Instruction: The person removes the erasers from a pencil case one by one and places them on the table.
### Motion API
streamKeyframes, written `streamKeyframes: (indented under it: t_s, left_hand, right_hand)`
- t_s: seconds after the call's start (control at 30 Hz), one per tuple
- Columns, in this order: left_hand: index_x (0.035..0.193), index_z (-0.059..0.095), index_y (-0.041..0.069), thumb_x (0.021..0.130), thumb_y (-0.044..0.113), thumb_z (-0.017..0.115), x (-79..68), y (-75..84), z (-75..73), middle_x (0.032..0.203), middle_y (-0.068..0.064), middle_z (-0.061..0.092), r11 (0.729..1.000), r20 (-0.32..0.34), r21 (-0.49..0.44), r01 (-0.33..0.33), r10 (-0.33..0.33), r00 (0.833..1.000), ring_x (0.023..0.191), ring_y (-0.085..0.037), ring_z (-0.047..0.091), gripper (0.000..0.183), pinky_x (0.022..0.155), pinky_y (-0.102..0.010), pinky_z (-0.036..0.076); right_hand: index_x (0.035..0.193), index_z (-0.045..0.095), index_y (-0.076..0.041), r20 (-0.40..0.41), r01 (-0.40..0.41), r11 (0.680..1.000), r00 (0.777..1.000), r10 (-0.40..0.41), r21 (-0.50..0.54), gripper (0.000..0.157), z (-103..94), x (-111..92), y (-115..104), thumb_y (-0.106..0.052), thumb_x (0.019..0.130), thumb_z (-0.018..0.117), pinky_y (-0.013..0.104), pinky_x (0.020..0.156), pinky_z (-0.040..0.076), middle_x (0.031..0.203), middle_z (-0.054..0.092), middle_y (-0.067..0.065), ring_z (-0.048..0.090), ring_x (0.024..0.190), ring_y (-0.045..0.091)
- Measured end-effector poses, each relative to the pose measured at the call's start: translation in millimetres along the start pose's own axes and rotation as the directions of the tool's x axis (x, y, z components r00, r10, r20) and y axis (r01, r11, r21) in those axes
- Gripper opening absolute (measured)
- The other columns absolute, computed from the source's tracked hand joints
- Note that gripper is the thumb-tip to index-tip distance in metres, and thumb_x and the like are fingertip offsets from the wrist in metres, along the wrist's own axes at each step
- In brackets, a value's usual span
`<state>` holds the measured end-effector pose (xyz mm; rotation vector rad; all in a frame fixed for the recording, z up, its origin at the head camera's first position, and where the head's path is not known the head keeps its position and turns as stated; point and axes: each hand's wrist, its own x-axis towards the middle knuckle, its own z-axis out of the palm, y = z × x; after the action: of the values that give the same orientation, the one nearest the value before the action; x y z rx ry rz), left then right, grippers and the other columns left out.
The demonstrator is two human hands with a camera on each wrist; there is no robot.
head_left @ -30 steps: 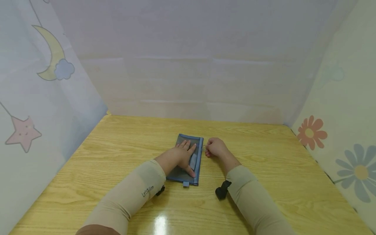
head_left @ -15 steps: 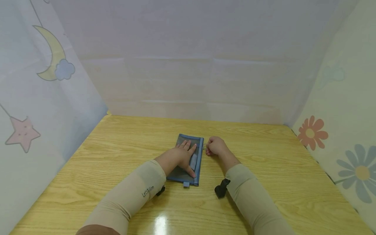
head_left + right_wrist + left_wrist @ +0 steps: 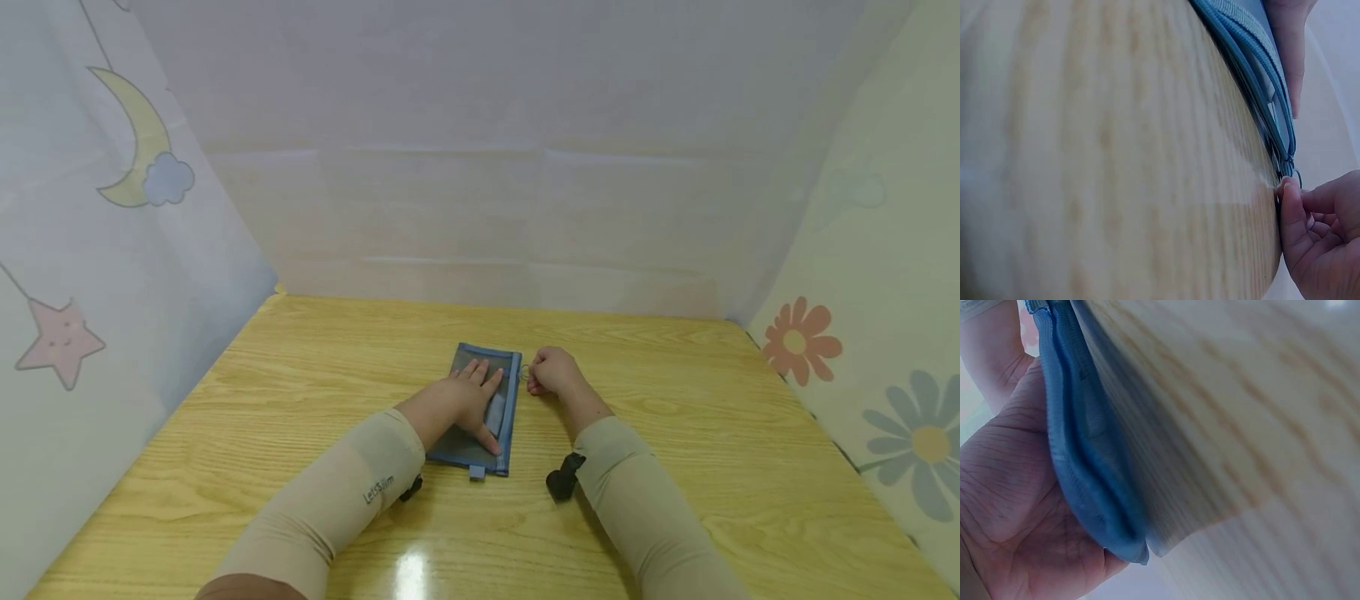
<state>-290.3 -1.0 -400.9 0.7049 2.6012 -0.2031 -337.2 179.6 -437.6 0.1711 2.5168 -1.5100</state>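
A blue mesh zip pouch [image 3: 459, 450] lies flat on the table, its zipper [image 3: 513, 408] along the right edge. Spread over the mesh, my left hand [image 3: 461, 400] presses the pouch down, the thumb near the zipper's near end. Something pale shows through the mesh beside that thumb. Just right of the pouch's far end, my right hand [image 3: 553, 371] pinches the zipper's ring pull [image 3: 525, 372] between thumb and forefinger. In the right wrist view the zipper tapes [image 3: 1266, 75] stand parted up to the pull. The left wrist view also shows the parted zipper edge [image 3: 1079, 450].
The wood-grain table [image 3: 330, 350] spreads around the pouch. A small fabric tab [image 3: 476, 473] sticks out from the pouch's near edge. Printed sheets form a back wall [image 3: 450, 208] and side walls. A black wrist camera [image 3: 562, 483] hangs below the right forearm.
My right hand has shifted slightly away from me along the zipper, with the ring pull in its fingers. The left hand has stayed on the pouch.
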Motion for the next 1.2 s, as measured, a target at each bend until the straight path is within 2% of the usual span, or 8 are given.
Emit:
streamKeyframes:
  t_s: [0.93, 1.2]
  left_hand:
    - [0.147, -0.007, 0.022, 0.052, 0.082, 0.058, 0.1, 1.9, 0.3, 0.152, -0.010, -0.007, 1.000, -0.002, -0.001, 0.011, -0.011, 1.000, 0.139, -0.027, -0.006, 0.130, 0.110, -0.044, 0.012]
    - [0.147, -0.007, 0.021, 0.052, 0.081, 0.058, 0.5, 2.8, 1.6, 0.152, -0.010, -0.008, 1.000, -0.008, 0.002, 0.010, -0.010, 1.000, 0.139, -0.027, -0.006, 0.130, 0.110, -0.044, 0.011]
  right_hand:
    - [0.088, 0.053, 0.005, -0.048, -0.055, 0.997, 0.997, 0.058, 0.053, 0.009, -2.2, 13.7, -0.1, 0.002, 0.091, 0.045, 0.030, 0.055, 0.053, 0.072, 0.057, 0.016, 0.061, 0.057, 0.019]
    - [0.089, 0.052, 0.006, -0.044, -0.034, 0.999, 0.998, 0.035, 0.032, 0.010, -2.3, 13.4, -0.1, 0.001, 0.092, 0.045, 0.029, 0.055, 0.053, 0.071, 0.056, 0.015, 0.061, 0.056, 0.018]
